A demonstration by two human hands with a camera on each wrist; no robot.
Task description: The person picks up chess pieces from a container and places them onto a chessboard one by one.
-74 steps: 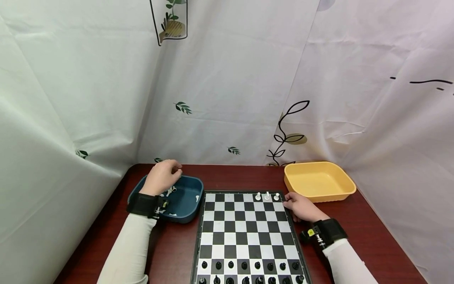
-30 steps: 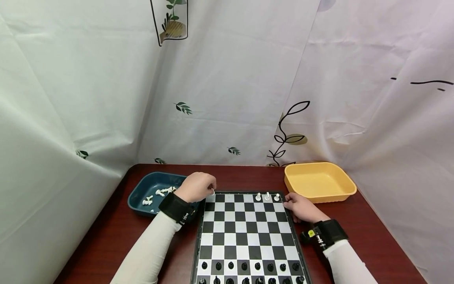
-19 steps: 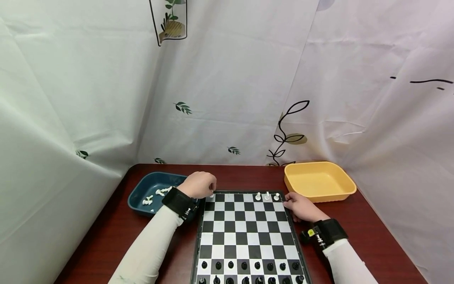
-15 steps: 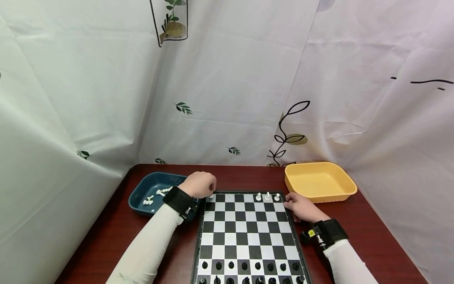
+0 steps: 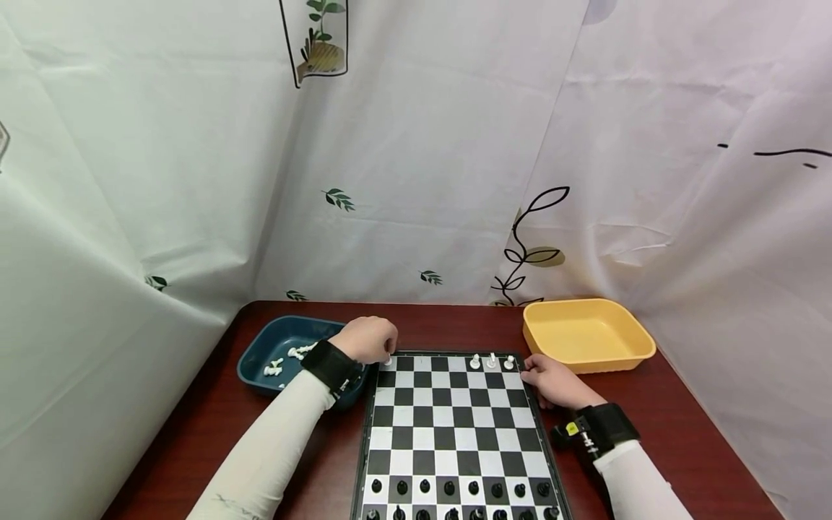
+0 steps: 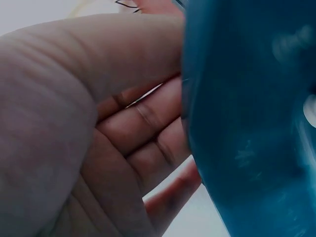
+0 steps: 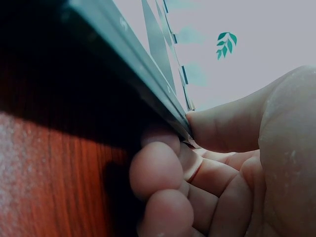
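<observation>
The chessboard (image 5: pixel 445 417) lies on the table. At its far left corner my left hand (image 5: pixel 367 339) pinches a white chess piece (image 5: pixel 388 361), mostly covered by the fingers; its exact kind cannot be told. In the left wrist view the blue tray's wall (image 6: pixel 212 128) hides the fingertips. My right hand (image 5: pixel 555 380) holds the board's far right edge. The right wrist view shows its thumb (image 7: pixel 224 126) against the board's rim (image 7: pixel 133 59), with curled fingers below. Three white pieces (image 5: pixel 492 360) stand at the far right of the back row.
Left of the board, a blue tray (image 5: pixel 250 354) holds several white pieces (image 5: pixel 274 367) lying loose. A yellow tray (image 5: pixel 588 363) stands at the far right. Black pieces (image 5: pixel 449 488) fill the two near rows. A white patterned cloth (image 5: pixel 416 144) hangs behind the table.
My left hand has come up out of the blue tray and moved right to the board's far left corner with a white piece, staying there lately. My right hand has kept its place.
</observation>
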